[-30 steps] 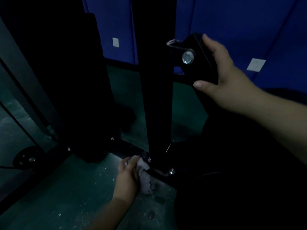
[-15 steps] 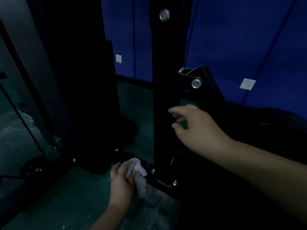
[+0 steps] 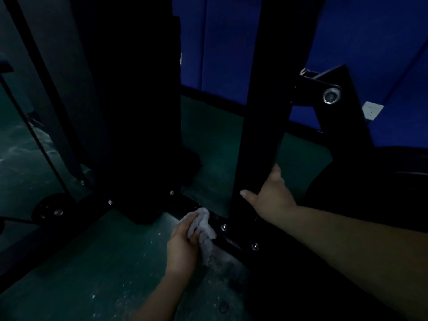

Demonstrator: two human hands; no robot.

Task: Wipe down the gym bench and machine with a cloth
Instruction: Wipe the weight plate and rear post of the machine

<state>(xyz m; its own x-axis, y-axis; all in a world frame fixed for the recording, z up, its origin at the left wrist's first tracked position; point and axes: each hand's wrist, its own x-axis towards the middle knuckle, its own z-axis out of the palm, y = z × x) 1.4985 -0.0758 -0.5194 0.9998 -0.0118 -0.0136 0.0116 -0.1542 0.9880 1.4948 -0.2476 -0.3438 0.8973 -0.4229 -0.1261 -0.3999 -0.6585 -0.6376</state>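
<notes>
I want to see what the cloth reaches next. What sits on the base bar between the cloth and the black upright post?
In the head view, a silver bolt sits on the black base bar, between the cloth held by the left hand and the upright post.

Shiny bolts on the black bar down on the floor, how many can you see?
4: two bolts by the cloth, two further left. More may hide in the dark.

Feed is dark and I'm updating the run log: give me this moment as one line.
step: wiping base rail | left hand: holds cloth on rail | right hand: grips upright post low | floor: dusty
</notes>
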